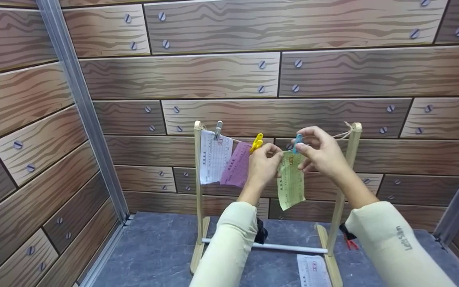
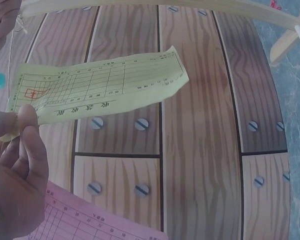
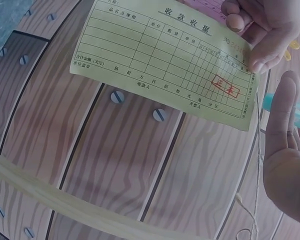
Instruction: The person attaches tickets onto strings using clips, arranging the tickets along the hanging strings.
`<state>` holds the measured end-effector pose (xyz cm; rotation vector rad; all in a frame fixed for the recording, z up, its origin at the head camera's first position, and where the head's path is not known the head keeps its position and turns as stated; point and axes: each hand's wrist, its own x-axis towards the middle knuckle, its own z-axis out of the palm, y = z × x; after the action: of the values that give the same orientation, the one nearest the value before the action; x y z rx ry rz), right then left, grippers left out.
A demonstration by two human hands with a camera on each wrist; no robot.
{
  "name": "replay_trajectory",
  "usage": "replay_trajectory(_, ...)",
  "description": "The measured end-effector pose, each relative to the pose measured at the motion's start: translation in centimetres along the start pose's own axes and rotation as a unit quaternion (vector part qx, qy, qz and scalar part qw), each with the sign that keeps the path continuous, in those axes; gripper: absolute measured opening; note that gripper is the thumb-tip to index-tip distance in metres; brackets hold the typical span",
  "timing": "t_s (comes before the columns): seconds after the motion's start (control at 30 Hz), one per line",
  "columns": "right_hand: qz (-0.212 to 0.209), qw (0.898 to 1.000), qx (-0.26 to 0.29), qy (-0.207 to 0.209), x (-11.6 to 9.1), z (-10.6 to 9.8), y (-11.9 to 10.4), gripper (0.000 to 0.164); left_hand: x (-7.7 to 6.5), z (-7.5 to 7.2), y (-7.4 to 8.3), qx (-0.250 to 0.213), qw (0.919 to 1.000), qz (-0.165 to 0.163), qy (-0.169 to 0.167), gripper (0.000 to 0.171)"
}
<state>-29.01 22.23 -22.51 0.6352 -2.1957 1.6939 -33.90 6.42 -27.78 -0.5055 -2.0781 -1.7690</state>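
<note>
My left hand pinches a yellow-green receipt slip by its upper corner, beside the string. The slip hangs down lengthwise, with printed lines and a red stamp showing in the right wrist view. Between the thumb and fingers of my right hand is a blue clothespin, close over the slip's top edge. To the left, a yellow clothespin holds a pink slip on the string, partly behind my left hand. A grey clothespin holds a white slip near the left post.
The string runs between two upright posts of a wooden stand, joined low down by a pale crossbar. Another white slip lies on the grey tabletop by the right foot. A red object lies behind the right sleeve.
</note>
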Motion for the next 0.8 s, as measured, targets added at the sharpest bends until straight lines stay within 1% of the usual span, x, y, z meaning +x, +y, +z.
replay_trajectory(0.13, 0.000, 1.000, -0.004, 0.003, 0.2, 0.2, 0.3, 0.030, -0.1, 0.1, 0.0, 0.000, 1.0000, -0.003, 0.003, 0.003)
replay_trajectory(0.2, -0.004, 1.000, -0.011, 0.007, 0.3, 0.4, 0.2, 0.028, -0.1, 0.1, 0.1, -0.008, 0.9999, -0.006, 0.004, 0.004)
replay_trajectory(0.33, -0.025, 0.999, -0.031, 0.025, 0.4, 0.9, -0.4, 0.019, -0.1, 0.1, 0.0, -0.031, 0.9995, -0.008, -0.003, 0.004)
replay_trajectory(0.5, -0.056, 0.995, -0.063, 0.046, 0.4, 1.5, -1.7, 0.009, 0.0, -0.1, -0.2, -0.062, 0.9979, 0.001, -0.017, 0.004)
replay_trajectory(0.67, -0.072, 0.993, -0.065, 0.074, 1.5, 1.5, -1.0, 0.007, 0.1, -0.2, -0.1, -0.094, 0.9951, 0.010, -0.030, 0.004)
replay_trajectory(0.73, -0.069, 0.992, -0.069, 0.076, 1.8, 1.4, -0.5, 0.007, 0.1, -0.2, -0.1, -0.098, 0.9946, 0.012, -0.031, 0.004)
replay_trajectory(0.8, -0.059, 0.993, -0.080, 0.069, 2.0, 1.4, -0.3, 0.007, 0.1, -0.2, -0.1, -0.099, 0.9946, 0.014, -0.029, 0.004)
